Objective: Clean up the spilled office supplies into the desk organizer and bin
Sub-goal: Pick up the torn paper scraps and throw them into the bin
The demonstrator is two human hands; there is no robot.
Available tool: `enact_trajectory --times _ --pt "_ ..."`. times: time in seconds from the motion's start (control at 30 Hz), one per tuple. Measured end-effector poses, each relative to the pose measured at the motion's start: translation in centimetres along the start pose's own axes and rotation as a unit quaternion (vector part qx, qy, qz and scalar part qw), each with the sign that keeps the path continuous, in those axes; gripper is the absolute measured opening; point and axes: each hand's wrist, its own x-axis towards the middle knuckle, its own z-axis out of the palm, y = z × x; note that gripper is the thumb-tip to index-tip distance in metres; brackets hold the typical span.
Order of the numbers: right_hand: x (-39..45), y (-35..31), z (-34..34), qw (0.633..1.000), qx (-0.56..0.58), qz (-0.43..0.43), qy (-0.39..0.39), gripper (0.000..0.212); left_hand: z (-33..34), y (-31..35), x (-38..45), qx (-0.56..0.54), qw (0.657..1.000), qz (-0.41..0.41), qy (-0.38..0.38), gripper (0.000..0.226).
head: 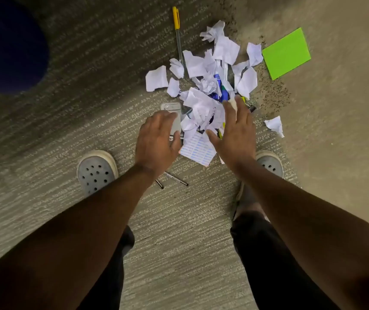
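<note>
A heap of crumpled white paper scraps (203,95) lies on the carpet ahead of my feet, with blue pens or markers (221,86) poking out of it. A clear plastic box (173,117) sits at the heap's left edge. My left hand (156,139) hovers over that box with fingers spread and straight. My right hand (235,130) reaches over the heap's right side, fingers extended, holding nothing I can see. A lined paper sheet (199,151) lies between the hands. A yellow-capped pen (177,32) lies beyond the heap.
A green sticky-note pad (286,53) lies at the right. One stray paper scrap (275,125) sits right of my hand. Two dark pens (174,179) lie under my left wrist. My grey clogs (96,171) flank the pile. A dark round shape (7,48) fills the upper left.
</note>
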Motion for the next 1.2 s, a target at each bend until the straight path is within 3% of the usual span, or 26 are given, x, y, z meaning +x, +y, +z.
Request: enact_trajectory --times 0.13,0.27,0.43,0.53,0.67,0.8,0.97,1.2 --pt "2.3 -0.3 -0.1 0.999 -0.006 -0.050 0.008 0.072 0.8 0.5 2.1 -0.004 0.999 -0.006 0.031 0.048" --pt "3.4 -1.2 -0.4 0.996 0.006 -0.091 -0.014 0.068 0.4 -0.2 5.1 0.022 0.994 -0.067 0.087 0.052" --pt "4.7 -2.5 -0.2 0.993 -0.048 -0.101 -0.044 0.067 -0.6 -1.8 9.8 0.097 0.989 -0.106 -0.035 0.064" --pt "5.0 -3.1 0.1 0.992 -0.055 -0.104 -0.056 0.064 -1.0 -2.0 11.7 0.126 0.986 -0.069 -0.084 0.068" --pt "5.2 -3.3 0.2 0.991 -0.034 -0.124 -0.044 0.050 -1.4 -1.5 13.0 0.092 0.993 -0.025 -0.069 0.059" --pt "5.3 -3.1 0.0 0.989 -0.004 -0.136 -0.059 0.035 -1.1 -0.8 13.3 0.075 0.994 0.011 -0.075 0.037" --pt "5.5 -2.5 -1.0 0.993 0.047 -0.095 -0.052 0.029 -1.4 -0.9 12.6 -0.041 0.997 -0.050 -0.029 0.019" --pt "3.8 -2.8 -5.1 0.992 0.115 -0.030 0.031 0.015 -4.9 -0.6 8.0 -0.166 0.975 -0.127 0.081 0.011"
